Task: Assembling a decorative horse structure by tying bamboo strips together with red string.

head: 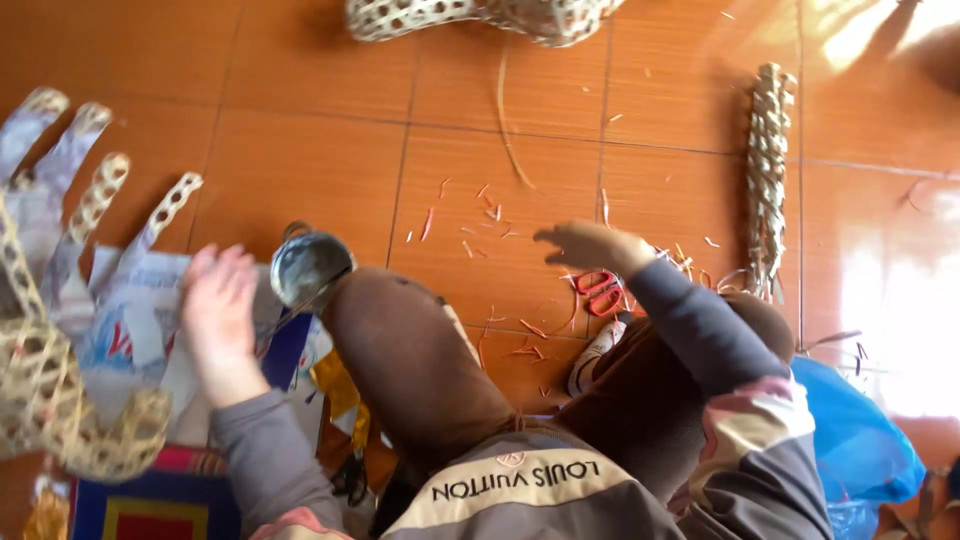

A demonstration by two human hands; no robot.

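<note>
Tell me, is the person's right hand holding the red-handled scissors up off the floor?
No. The red-handled scissors lie on the orange tile floor, with the right hand spread open just above them, not gripping them.

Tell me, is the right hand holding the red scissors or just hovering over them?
Hovering: the right hand is spread open above the red scissors on the floor.

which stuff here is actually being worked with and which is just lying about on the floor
In hand or reached for:
- left hand resting on the printed sheet
- right hand over the red-handled scissors
- woven lattice piece beside the left hand

Lying about:
- woven strip
- woven basket
- metal lid
- blue bag
- cuttings
</note>
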